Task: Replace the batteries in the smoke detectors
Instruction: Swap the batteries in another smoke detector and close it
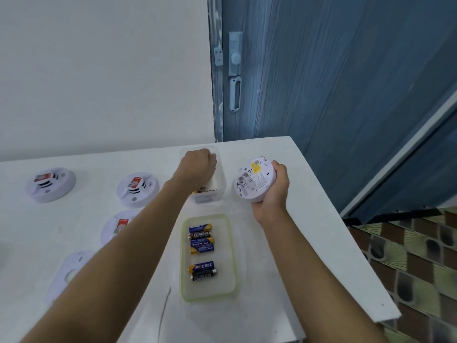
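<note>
My right hand (273, 191) grips a round white smoke detector (252, 180), tilted with its back and a yellow label facing me. My left hand (197, 167) reaches into a clear plastic tub (220, 186) that holds batteries; its fingers are curled and hidden inside, so what they hold cannot be seen. In front of the tub lies a shallow green-rimmed tray (209, 292) with several AA batteries (201, 245). Three more detectors rest on the white table: one at far left (50, 184), one in the middle (137, 189), and one partly behind my left forearm (116, 226).
A white detector base plate (66, 273) lies at the near left, partly under my arm. The table's right edge (346, 243) drops to a patterned tiled floor. A blue door (321, 70) stands behind the table's far right corner.
</note>
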`<state>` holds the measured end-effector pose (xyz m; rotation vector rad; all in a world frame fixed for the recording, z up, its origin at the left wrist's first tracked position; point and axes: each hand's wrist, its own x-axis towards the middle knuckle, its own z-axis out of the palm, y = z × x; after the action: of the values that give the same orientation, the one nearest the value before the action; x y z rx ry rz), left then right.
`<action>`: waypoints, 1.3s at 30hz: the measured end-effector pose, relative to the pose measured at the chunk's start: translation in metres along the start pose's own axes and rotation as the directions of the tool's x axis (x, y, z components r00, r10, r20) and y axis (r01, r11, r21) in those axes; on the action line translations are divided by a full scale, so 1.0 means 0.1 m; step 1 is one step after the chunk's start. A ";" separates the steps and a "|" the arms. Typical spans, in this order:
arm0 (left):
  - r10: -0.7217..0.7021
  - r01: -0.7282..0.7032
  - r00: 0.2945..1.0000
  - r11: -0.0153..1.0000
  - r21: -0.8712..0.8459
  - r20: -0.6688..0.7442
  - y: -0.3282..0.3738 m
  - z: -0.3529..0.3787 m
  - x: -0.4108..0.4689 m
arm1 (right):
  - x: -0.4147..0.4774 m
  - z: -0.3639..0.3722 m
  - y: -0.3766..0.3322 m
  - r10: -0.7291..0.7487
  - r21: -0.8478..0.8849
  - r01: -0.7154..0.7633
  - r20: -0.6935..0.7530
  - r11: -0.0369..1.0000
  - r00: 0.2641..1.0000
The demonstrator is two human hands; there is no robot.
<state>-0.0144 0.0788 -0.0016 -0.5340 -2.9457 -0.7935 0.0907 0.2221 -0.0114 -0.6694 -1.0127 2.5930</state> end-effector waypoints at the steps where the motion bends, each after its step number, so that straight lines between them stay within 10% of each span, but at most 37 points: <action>1: -0.040 0.028 0.997 0.986 -0.162 -0.068 0.06 -0.05 -0.06 | -0.01 0.00 0.00 -0.002 0.017 0.001 0.010 1.000 1.000; 7: -0.202 0.060 0.977 0.581 -0.812 -0.072 0.41 -0.33 -0.43 | -0.13 0.01 0.02 -0.010 0.089 0.004 0.068 0.996 0.998; 16: 0.106 -0.065 0.993 0.836 -0.544 0.045 0.41 -0.45 -0.85 | -0.31 0.06 0.05 -0.025 0.124 0.001 0.194 0.992 0.981; 25: -0.087 -0.004 0.992 0.688 -0.726 -0.088 0.53 -0.46 -1.08 | -0.51 0.11 0.07 -0.022 0.153 -0.011 0.213 0.988 0.977; 39: 0.012 -0.195 0.935 0.851 -0.487 -0.354 0.58 -0.13 -1.24 | -0.68 0.19 0.07 0.021 0.238 -0.069 0.198 0.969 0.980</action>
<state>0.1206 0.0795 0.0215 -0.5093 -2.3489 -1.5068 0.1385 0.1782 0.0176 -0.3876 -0.7163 2.8035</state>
